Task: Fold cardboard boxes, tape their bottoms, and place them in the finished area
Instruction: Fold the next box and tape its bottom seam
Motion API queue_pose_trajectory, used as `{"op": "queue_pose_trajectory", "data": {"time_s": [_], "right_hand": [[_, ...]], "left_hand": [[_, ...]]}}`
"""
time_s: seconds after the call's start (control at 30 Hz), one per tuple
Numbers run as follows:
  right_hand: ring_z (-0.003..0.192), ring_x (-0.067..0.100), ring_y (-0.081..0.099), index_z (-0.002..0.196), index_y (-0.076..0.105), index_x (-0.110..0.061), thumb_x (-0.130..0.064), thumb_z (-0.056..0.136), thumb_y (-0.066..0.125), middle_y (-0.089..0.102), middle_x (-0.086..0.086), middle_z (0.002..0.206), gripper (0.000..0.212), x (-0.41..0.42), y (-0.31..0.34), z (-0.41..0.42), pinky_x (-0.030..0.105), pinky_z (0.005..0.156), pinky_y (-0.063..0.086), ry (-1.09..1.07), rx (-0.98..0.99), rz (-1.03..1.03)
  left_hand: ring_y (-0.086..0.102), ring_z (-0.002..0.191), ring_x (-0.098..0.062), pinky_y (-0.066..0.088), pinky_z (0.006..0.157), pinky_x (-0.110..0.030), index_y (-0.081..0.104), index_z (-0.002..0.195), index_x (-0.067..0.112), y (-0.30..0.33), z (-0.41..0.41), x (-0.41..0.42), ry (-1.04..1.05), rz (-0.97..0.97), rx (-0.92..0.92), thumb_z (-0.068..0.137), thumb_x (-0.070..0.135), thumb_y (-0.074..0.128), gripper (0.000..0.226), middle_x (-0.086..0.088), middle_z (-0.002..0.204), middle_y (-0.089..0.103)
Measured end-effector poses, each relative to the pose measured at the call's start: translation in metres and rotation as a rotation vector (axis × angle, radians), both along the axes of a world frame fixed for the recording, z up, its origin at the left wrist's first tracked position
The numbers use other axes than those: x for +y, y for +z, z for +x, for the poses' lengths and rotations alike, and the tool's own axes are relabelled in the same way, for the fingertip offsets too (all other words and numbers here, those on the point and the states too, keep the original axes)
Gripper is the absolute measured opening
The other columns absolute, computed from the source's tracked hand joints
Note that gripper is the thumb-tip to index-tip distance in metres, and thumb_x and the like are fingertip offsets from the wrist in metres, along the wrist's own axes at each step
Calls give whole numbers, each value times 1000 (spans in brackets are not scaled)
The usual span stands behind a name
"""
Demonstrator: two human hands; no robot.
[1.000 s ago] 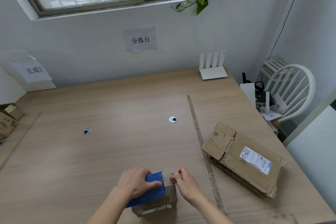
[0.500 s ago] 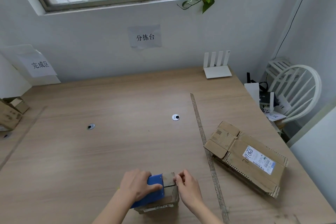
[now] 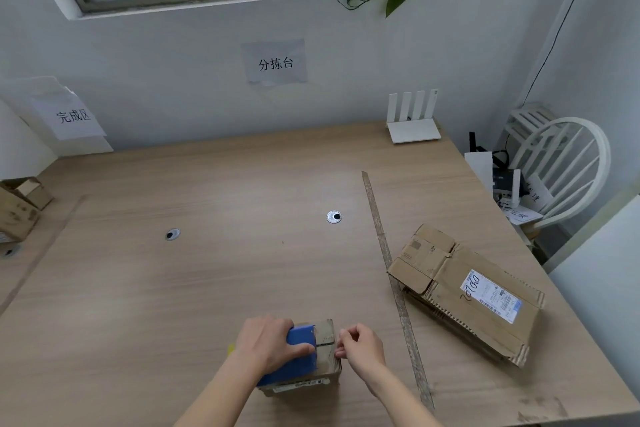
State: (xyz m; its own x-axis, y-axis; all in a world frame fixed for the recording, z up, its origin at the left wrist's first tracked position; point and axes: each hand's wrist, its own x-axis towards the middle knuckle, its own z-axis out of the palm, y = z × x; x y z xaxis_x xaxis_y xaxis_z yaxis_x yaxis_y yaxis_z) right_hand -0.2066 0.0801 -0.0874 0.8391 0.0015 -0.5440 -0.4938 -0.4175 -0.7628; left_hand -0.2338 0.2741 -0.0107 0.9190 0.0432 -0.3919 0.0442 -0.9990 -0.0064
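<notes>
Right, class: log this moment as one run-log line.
stage: taping bottom | left hand: holds blue tape dispenser on small box | right hand: pinches at box edge | flat boxes: waiting

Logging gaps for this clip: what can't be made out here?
- Tape on the small box: left hand and blue dispenser hide it.
- What the right hand pinches: too small.
- Finished boxes: cut by the left edge.
- Label print on flat cardboard: too small.
</notes>
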Motion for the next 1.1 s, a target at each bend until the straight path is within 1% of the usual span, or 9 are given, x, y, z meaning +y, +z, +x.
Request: {"op": "queue_pose_trajectory", "data": {"time_s": [0.3,0.43,0.57,0.77,0.83,0.9,0.93,1.03,1.1], "right_hand": [[60,14,73,89,69,-7,-19,97,62,73,5,76,17,-4,-6,9,32,71,64,-4,115,55],[55,14,71,88,67,-8,-20,97,64,72,6,76,15,-3,-7,12,30,65,64,10,141,10],[59,18,74,81,68,-11,-22,93,69,73,5,73,17,-1,-11,15,34,69,64,38,155,-52],[52,12,71,95,77,-13,-33,87,77,75,1,84,21,3,-14,17,28,65,63,41,182,-197],[50,10,70,109,74,-12,-38,87,76,75,1,105,34,3,-13,17,23,61,62,59,187,-257],[55,12,71,135,58,-11,-42,84,78,64,7,128,62,-3,-13,16,21,56,60,30,203,-271],[59,13,72,143,51,-13,-42,84,78,61,8,131,71,-6,-14,16,22,58,60,28,184,-240],[89,16,71,144,52,-20,-48,87,74,63,1,116,67,-4,-15,13,30,81,61,71,78,-48],[111,17,62,145,50,-26,-54,86,71,63,0,124,68,4,-16,7,31,95,53,157,80,-52]], "left_hand": [[68,84,-17,51,72,-31,68,102,27,0,2,-1,9,-14,11,80,85,44,66,5,94,71],[67,83,-18,53,74,-34,68,100,26,-2,3,-1,3,-6,7,79,86,43,68,4,93,71],[67,82,-19,51,72,-34,68,98,26,-3,5,0,-6,-2,0,78,87,43,69,4,92,71],[65,79,-17,43,64,-30,67,98,26,-2,4,-1,-12,-25,-13,80,85,43,66,6,90,70],[66,79,-17,44,64,-30,67,96,26,-2,5,0,-5,-30,-4,80,85,44,66,5,89,70],[66,80,-19,48,67,-33,68,94,25,-3,6,2,4,-31,9,79,86,43,68,4,88,70],[66,81,-20,49,68,-34,68,93,24,-3,6,2,4,-31,10,78,87,43,69,3,88,70],[65,79,-21,45,65,-34,68,92,23,-3,7,3,-10,-22,-2,76,88,42,71,2,87,70],[63,77,-20,40,61,-33,68,93,25,-3,8,2,-24,-19,-6,76,88,42,71,3,88,70]]}}
